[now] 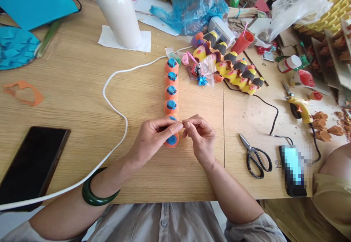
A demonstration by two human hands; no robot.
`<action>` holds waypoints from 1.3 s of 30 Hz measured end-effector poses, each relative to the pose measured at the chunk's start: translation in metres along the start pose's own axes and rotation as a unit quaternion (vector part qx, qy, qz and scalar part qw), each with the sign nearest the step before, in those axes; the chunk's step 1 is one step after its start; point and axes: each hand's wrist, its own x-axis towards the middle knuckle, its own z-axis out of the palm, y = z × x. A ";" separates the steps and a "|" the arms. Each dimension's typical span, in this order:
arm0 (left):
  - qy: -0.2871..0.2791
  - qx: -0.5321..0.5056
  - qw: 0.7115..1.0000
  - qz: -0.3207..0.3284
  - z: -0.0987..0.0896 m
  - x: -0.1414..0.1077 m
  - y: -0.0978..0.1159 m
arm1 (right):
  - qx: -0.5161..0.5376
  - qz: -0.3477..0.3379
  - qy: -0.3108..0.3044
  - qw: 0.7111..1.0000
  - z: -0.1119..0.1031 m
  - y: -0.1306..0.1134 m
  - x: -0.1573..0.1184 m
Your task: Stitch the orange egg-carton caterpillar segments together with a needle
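Note:
A strip of orange egg-carton cups (171,93) lies lengthwise on the table, its cups topped with blue discs; the farther ones also carry small dark bits. Over its near end, my left hand (156,134) pinches with thumb and fingers. My right hand (200,136) pinches too, just right of the strip, and the fingertips of both hands meet. Whatever is between them is too small to make out. The hands partly cover the two nearest cups. Beyond the strip, to its right, are a small clear plastic bag (207,66) and a blue bit of clay (202,80).
Scissors (255,156) and a phone with a pixelated screen (293,169) lie at right, beside another person's arm (336,169). At left are a dark phone (31,163) and a white cable (115,74). A white bottle (117,15) and painted egg-carton strips (230,64) stand farther back.

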 end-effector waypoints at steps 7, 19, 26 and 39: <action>0.011 -0.017 1.000 -0.003 0.000 0.001 -0.001 | 0.010 0.004 -0.033 0.999 -0.002 0.001 -0.002; 0.041 -0.004 0.999 -0.010 -0.001 -0.001 -0.003 | 0.004 0.046 -0.008 0.999 0.001 -0.001 0.000; 0.053 0.024 0.998 0.020 0.002 -0.002 0.001 | 0.029 0.068 -0.015 0.997 0.000 -0.001 0.001; 0.085 0.127 0.969 0.192 0.004 -0.001 -0.005 | -0.030 0.063 -0.045 0.997 0.001 -0.004 0.000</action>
